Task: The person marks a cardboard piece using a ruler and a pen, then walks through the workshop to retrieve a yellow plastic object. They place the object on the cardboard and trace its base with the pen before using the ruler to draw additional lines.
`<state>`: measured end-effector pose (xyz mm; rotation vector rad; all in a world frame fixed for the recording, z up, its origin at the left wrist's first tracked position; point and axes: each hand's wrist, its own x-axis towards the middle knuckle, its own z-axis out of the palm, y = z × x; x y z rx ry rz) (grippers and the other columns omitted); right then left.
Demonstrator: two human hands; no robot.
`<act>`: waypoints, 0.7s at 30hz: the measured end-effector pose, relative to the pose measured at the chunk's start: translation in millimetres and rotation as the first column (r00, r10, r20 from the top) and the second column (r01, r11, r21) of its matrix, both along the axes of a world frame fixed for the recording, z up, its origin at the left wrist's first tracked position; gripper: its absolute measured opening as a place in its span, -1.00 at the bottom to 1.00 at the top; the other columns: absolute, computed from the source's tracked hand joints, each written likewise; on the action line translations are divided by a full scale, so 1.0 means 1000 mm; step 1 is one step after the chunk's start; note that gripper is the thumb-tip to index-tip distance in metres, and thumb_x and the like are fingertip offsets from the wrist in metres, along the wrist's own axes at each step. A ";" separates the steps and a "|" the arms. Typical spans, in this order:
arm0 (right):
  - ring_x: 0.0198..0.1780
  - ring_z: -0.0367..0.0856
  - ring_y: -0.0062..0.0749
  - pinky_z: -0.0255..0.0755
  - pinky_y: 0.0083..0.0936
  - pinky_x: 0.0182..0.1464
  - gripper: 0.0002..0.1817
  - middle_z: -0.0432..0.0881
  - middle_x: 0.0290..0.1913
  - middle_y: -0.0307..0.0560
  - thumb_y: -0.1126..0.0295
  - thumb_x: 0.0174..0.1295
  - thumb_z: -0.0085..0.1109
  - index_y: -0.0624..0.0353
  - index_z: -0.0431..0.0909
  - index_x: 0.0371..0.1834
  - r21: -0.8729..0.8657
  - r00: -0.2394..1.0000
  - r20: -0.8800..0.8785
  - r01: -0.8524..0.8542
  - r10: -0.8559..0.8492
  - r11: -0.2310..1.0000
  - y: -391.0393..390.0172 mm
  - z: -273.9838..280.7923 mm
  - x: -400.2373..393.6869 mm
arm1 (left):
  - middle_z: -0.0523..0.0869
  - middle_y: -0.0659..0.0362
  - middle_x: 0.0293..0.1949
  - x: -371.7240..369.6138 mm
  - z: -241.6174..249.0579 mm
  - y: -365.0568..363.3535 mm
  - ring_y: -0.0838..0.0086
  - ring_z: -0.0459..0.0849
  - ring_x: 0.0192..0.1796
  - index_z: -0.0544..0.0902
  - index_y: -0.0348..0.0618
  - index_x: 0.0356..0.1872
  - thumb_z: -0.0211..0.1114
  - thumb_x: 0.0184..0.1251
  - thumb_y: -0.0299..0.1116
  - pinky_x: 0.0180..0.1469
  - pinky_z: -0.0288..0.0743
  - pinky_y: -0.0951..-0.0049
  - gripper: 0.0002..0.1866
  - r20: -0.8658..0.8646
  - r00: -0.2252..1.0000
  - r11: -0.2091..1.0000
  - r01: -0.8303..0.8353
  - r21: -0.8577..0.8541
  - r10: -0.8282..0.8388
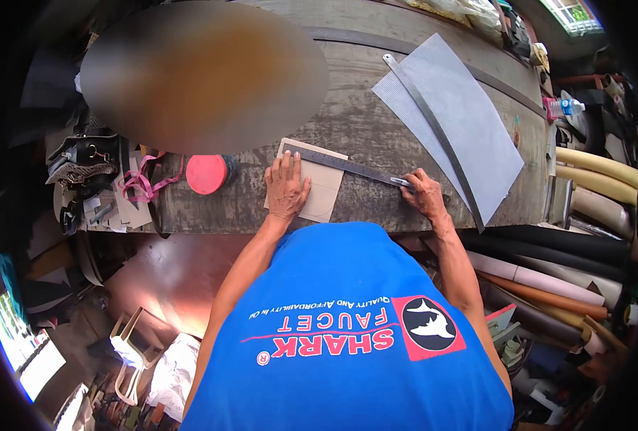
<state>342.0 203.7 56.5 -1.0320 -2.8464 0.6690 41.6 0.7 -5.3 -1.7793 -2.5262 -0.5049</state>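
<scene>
A tan board or card point(322, 188) lies near the front edge of the worn table, with a dark metal ruler point(348, 166) across its upper part. My left hand point(287, 188) lies on the card with its fingers stretched out, fingertips at the ruler's left end. Beyond the card's right side, my right hand point(425, 195) is closed around a small metallic tool point(401, 182) at the ruler's right end. What kind of tool it is, I cannot make out.
Right of my hands, a long metal ruler point(437, 126) lies over grey sheets point(470, 108). A red-lidded jar point(206, 174), pink ribbon point(141, 183) and a dark bag point(89, 152) are at the left. Material rolls point(595, 165) stand beyond the table's right end. A blurred oval hides the upper left.
</scene>
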 end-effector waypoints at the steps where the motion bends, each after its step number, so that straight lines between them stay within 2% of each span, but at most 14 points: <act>1: -0.24 0.66 -0.09 0.54 -0.22 -0.24 -0.78 0.57 -0.17 -0.10 0.37 0.11 0.32 0.10 0.61 -0.16 -0.001 1.000 0.000 0.011 -0.011 1.000 0.002 0.000 -0.002 | 0.34 -0.01 0.37 -0.001 -0.001 0.002 0.12 0.26 0.37 0.43 -0.22 0.37 0.24 0.30 -0.09 0.37 0.10 0.04 -0.34 0.000 1.000 1.000 0.011 -0.001 -0.011; 3: -0.21 0.66 -0.09 0.54 -0.23 -0.22 -0.77 0.57 -0.17 -0.10 0.38 0.13 0.30 0.11 0.62 -0.14 0.000 0.999 -0.048 0.020 -0.020 1.000 0.004 -0.001 -0.005 | 0.33 0.00 0.37 -0.003 -0.002 0.005 0.11 0.25 0.38 0.43 -0.21 0.38 0.20 0.33 -0.08 0.37 0.11 0.05 -0.35 -0.011 1.000 1.000 0.005 0.009 -0.005; 9: -0.20 0.66 -0.12 0.54 -0.24 -0.21 -0.75 0.57 -0.16 -0.12 0.40 0.14 0.30 0.10 0.62 -0.09 0.023 0.997 -0.047 0.064 -0.063 0.998 -0.003 0.001 -0.004 | 0.33 0.06 0.39 -0.003 -0.001 0.005 0.13 0.24 0.37 0.42 -0.17 0.39 0.12 0.37 -0.04 0.37 0.10 0.05 -0.36 -0.008 1.000 1.000 0.008 -0.004 -0.008; 21: -0.17 0.66 -0.15 0.56 -0.27 -0.18 -0.72 0.58 -0.12 -0.13 0.46 0.10 0.32 0.09 0.62 -0.08 0.037 0.997 -0.027 0.072 -0.071 0.997 -0.008 -0.002 0.003 | 0.31 0.11 0.42 -0.003 -0.002 0.004 0.12 0.21 0.38 0.44 -0.09 0.39 0.11 0.37 -0.05 0.38 0.08 0.04 -0.39 -0.020 1.000 0.999 0.007 -0.031 -0.008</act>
